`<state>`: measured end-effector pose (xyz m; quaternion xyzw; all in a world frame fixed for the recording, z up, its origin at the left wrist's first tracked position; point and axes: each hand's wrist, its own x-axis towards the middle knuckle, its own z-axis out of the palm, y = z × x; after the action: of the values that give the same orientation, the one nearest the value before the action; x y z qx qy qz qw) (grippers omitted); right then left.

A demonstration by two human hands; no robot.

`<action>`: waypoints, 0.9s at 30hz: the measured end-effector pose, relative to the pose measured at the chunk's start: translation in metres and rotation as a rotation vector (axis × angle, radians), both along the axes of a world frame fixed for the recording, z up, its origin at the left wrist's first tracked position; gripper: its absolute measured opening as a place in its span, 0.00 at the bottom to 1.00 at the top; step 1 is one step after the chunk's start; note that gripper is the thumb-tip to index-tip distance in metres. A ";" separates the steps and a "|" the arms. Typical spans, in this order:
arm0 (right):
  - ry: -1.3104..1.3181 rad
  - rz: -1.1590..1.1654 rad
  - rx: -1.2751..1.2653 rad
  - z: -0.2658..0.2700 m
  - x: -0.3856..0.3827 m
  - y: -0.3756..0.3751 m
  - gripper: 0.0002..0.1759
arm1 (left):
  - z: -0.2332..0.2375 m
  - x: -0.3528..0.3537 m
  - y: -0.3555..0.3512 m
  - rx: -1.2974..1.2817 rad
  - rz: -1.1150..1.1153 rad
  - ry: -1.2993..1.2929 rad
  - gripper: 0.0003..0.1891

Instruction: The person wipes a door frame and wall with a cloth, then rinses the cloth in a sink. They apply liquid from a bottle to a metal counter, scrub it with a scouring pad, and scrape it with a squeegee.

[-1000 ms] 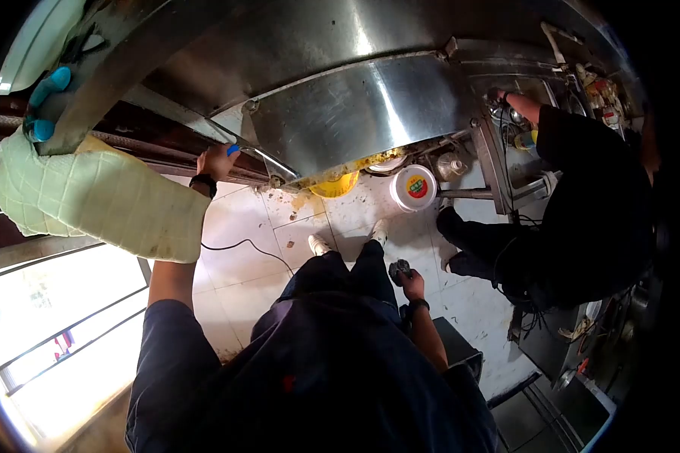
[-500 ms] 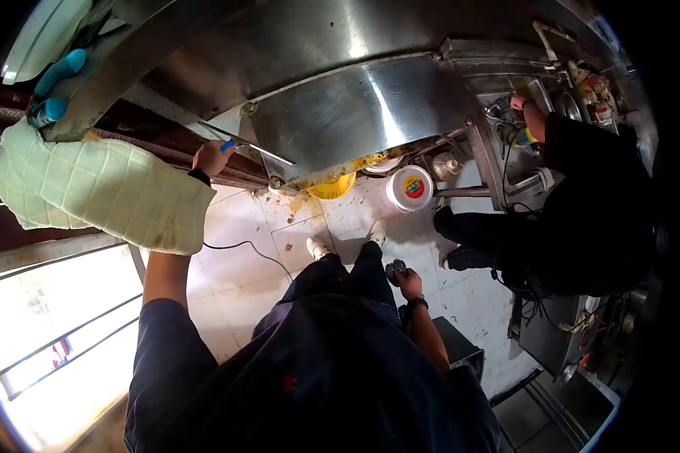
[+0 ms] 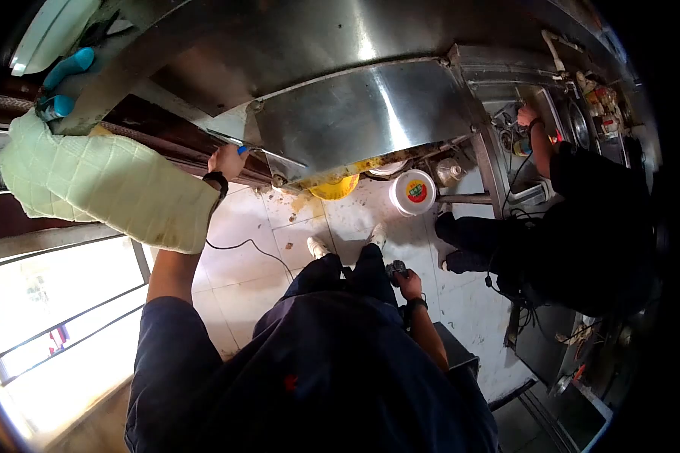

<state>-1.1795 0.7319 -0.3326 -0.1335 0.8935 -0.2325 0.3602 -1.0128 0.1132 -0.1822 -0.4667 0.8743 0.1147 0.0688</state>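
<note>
My left hand [image 3: 227,160] is raised and gripping a thin metal scraper [image 3: 258,150] with a blue handle, its blade lying against the lower edge of a large stainless steel hood panel [image 3: 355,113]. Yellow greasy residue [image 3: 355,164] lines that edge. My right hand [image 3: 409,285] hangs low by my hip, closed around a small dark wad [image 3: 397,267] that looks like a scouring pad. My legs and shoes stand on the tiled floor [image 3: 242,264] below.
A pale green quilted cloth [image 3: 106,185] hangs at the left. A white tub with a red and yellow label [image 3: 413,192] and a yellow bowl [image 3: 332,186] sit on the floor. Another person in black [image 3: 574,219] reaches into equipment at right. A black cable [image 3: 249,248] crosses the tiles.
My left hand and the scraper shifted slightly right and down along the panel edge. The other person's arm rose higher toward the equipment. My right hand stayed low.
</note>
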 end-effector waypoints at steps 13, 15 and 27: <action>-0.075 0.041 -0.032 -0.008 -0.024 -0.005 0.26 | 0.002 -0.011 0.051 0.002 0.066 -0.081 0.19; -0.077 0.043 -0.030 -0.005 -0.029 -0.008 0.26 | 0.005 -0.011 0.057 0.006 0.089 -0.100 0.19; -0.072 0.120 -0.051 -0.022 -0.060 -0.009 0.25 | 0.014 -0.003 0.092 -0.016 0.029 -0.079 0.16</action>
<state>-1.2399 0.7233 -0.3551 -0.1875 0.8642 -0.2377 0.4019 -1.0154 0.2056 -0.1681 -0.4842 0.8648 0.0899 0.0979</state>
